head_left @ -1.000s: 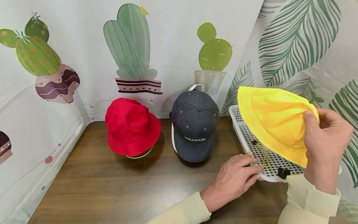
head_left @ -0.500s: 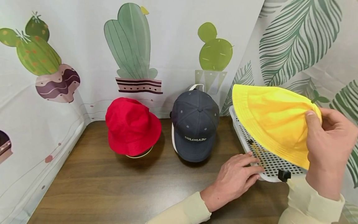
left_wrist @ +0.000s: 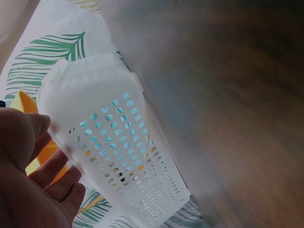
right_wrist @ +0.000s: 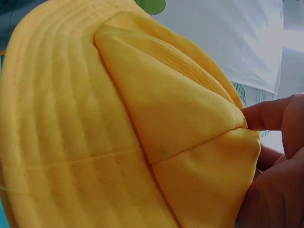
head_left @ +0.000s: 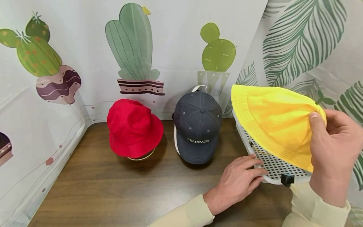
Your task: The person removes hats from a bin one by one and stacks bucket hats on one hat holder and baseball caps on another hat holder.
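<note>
A yellow bucket hat (head_left: 278,123) with a small green sprout on top hangs tilted over a white perforated basket (head_left: 273,181). My right hand (head_left: 334,148) pinches its crown between thumb and fingers; the right wrist view shows the stitched brim and the folded crown (right_wrist: 166,109). A thin cord with a black toggle (head_left: 251,144) dangles from the hat over the basket. My left hand (head_left: 238,179) rests its extended fingers on the basket's near left rim. In the left wrist view, those fingers (left_wrist: 52,168) lie along the edge of the basket wall (left_wrist: 80,102).
A red bucket hat (head_left: 133,126) sits at the left on a stand with a pale rim (head_left: 144,156). Beside it is a navy baseball cap (head_left: 198,123) lettered COLORADO. Both stand on a brown wooden table (head_left: 113,192), before a cloth (head_left: 175,31) printed with cacti and leaves.
The yellow hat has swung slightly, its brim moving left over the basket, and my right hand has shifted a little right. The dangling cord has moved left. My left hand stays on the rim.
</note>
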Demonstrator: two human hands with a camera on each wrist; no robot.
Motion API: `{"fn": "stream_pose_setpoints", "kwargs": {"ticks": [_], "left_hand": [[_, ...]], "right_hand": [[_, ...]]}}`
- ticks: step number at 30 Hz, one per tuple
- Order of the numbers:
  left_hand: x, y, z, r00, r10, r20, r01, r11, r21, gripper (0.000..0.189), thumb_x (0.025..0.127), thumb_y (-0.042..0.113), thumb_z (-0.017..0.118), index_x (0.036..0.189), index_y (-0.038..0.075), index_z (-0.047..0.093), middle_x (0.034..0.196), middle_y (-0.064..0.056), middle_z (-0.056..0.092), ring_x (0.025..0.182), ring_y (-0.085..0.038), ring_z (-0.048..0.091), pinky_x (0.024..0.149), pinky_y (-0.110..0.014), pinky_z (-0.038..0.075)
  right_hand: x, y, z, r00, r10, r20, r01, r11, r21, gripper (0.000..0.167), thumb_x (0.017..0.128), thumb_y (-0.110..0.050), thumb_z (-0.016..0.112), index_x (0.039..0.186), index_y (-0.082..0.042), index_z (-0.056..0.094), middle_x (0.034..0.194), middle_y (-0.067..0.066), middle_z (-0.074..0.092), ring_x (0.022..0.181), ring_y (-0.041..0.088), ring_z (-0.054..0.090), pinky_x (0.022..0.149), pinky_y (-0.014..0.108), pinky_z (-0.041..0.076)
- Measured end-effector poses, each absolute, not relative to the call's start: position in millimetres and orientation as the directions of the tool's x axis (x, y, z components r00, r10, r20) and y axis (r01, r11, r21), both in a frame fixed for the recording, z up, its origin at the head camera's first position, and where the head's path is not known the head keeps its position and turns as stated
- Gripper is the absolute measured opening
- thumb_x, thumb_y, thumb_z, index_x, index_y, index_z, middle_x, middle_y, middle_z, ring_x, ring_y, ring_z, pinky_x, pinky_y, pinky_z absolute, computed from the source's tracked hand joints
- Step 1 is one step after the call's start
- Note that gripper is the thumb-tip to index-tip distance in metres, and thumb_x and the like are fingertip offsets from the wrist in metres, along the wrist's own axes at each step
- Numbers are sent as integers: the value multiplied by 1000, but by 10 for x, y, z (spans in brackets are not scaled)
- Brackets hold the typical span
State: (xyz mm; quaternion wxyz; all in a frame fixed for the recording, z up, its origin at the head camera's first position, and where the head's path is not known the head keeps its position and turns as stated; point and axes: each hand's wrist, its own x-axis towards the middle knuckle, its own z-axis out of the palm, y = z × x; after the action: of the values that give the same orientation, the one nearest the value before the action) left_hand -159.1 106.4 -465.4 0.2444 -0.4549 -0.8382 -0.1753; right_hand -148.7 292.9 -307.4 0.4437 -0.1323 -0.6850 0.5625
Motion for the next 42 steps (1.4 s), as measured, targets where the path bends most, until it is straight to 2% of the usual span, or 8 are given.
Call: {"fn": "stream_pose_setpoints", "kwargs": {"ticks": [7,11,19,28,34,42], "left_hand": [[-1593,1054,-4649,-451,677,582,857,510,72,20,107,35,65,122,35,79,138,11,65,145,-12,51,125,-23,26],[-1592,1056,-4647,-454,675,581,858,507,82,20,108,34,64,122,34,79,138,10,66,145,-13,52,125,-23,27],[-1599,1060,-4657,-464,672,577,859,500,109,20,108,34,64,122,34,79,137,9,66,145,-12,51,125,-22,27],[-1621,1053,-4670,-418,669,614,868,493,54,21,107,35,65,122,35,79,134,11,66,144,-9,51,124,-21,28],[-1617,1051,-4671,-427,670,607,864,501,54,21,107,36,64,123,36,79,136,12,66,144,-8,51,123,-21,29],[-1617,1051,-4654,-433,667,606,859,510,52,20,107,36,64,120,37,79,135,12,67,143,-10,53,123,-22,29]], "right_hand": [[-1440,2837,-3028,-568,697,437,-348,278,-895,16,98,-6,74,111,2,80,96,1,73,75,13,67,68,13,57],[-1426,2796,-3017,-565,701,436,-389,240,-890,16,96,-6,76,109,3,79,97,6,74,76,15,67,69,14,58],[-1452,2750,-3019,-542,687,483,-487,212,-848,16,94,-2,77,106,8,79,92,10,75,73,18,67,69,17,58],[-1413,2715,-3033,-503,726,469,-522,177,-834,16,94,-2,77,108,6,78,100,14,75,78,19,68,71,18,58],[-1375,2667,-3022,-474,776,416,-522,133,-843,17,94,-3,77,110,3,78,104,13,73,85,20,68,76,18,58],[-1326,2592,-2970,-451,810,373,-604,31,-797,20,93,-1,78,112,5,77,108,17,71,89,23,67,77,21,59]]}}
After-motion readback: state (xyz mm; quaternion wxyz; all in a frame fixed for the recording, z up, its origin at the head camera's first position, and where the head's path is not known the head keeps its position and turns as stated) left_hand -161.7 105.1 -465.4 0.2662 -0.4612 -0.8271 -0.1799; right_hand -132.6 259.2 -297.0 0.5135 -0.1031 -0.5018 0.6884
